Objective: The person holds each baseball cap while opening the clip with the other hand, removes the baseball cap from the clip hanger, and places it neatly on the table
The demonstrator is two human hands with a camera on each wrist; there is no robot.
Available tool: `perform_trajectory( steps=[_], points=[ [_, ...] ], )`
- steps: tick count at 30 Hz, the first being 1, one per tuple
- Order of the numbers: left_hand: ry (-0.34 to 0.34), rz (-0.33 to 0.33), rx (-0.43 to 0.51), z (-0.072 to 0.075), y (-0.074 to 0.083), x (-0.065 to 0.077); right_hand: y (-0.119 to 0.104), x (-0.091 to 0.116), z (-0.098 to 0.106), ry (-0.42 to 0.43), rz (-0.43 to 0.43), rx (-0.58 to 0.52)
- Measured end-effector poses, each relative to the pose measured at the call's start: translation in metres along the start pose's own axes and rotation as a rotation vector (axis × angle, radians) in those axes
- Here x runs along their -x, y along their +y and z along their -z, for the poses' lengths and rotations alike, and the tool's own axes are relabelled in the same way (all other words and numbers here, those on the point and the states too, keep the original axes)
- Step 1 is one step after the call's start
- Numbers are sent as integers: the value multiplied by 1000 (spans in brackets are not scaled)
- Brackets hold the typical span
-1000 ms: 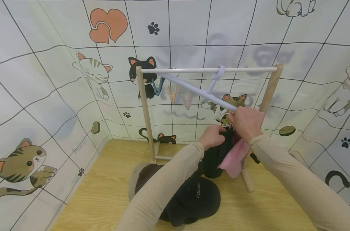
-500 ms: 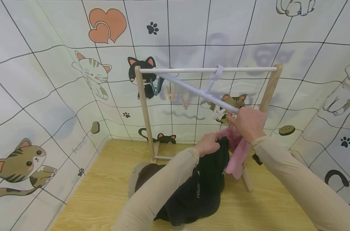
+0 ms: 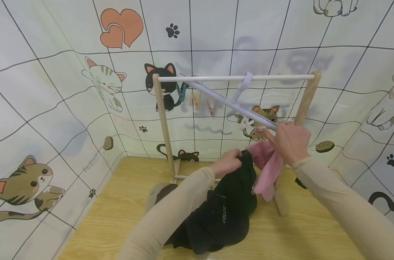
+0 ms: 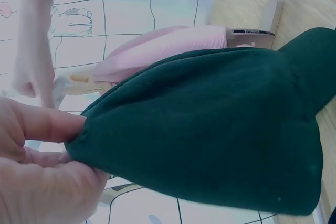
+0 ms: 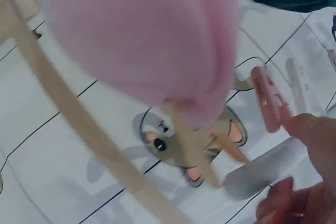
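My left hand [image 3: 227, 161] pinches the edge of a dark green cap [image 4: 210, 124] between thumb and fingers. The cap hangs down over a black cap [image 3: 213, 227] on the table. With my right hand [image 3: 291, 141] I grip the lower right end of a tilted pale lilac hanger [image 3: 231, 103]. A pink cap [image 5: 142, 35] hangs under that end, with a yellowish clip [image 5: 191, 142] at its edge in the right wrist view. Beside my right thumb is a pink clip [image 5: 269, 100]. A teal clip [image 3: 181, 92] and a white clip [image 3: 246, 123] hang along the hanger.
The hanger's hook loops over the white rail [image 3: 210, 78] of a wooden-sided rack [image 3: 164, 126]. Beige and brown headwear [image 3: 154, 195] lies left of the black cap on the wooden table [image 3: 119, 202]. A cat-patterned wall covering [image 3: 210, 36] stands behind.
My left hand has drawn the green cap left and down, away from the pink cap, which now shows more. My right hand has shifted slightly right with the hanger's end.
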State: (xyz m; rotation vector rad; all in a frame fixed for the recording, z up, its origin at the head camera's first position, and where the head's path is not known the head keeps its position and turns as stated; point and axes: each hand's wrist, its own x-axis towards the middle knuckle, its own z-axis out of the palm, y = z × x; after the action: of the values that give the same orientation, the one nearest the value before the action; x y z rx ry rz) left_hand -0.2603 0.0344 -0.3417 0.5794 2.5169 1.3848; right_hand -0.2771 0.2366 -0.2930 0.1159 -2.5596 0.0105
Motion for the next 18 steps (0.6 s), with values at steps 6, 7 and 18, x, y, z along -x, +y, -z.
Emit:
perform_trajectory(
  steps=[6,7,18],
  points=[
    [-38,42,51,12,-5,12,14,5,-4,-32,-5,-59],
    [-40,40,53,13,-6,14,16,6,-5,-44,4,-68],
    [-42,21,231,9,-20,42,13,17,-17,-6,108,-92]
  ],
)
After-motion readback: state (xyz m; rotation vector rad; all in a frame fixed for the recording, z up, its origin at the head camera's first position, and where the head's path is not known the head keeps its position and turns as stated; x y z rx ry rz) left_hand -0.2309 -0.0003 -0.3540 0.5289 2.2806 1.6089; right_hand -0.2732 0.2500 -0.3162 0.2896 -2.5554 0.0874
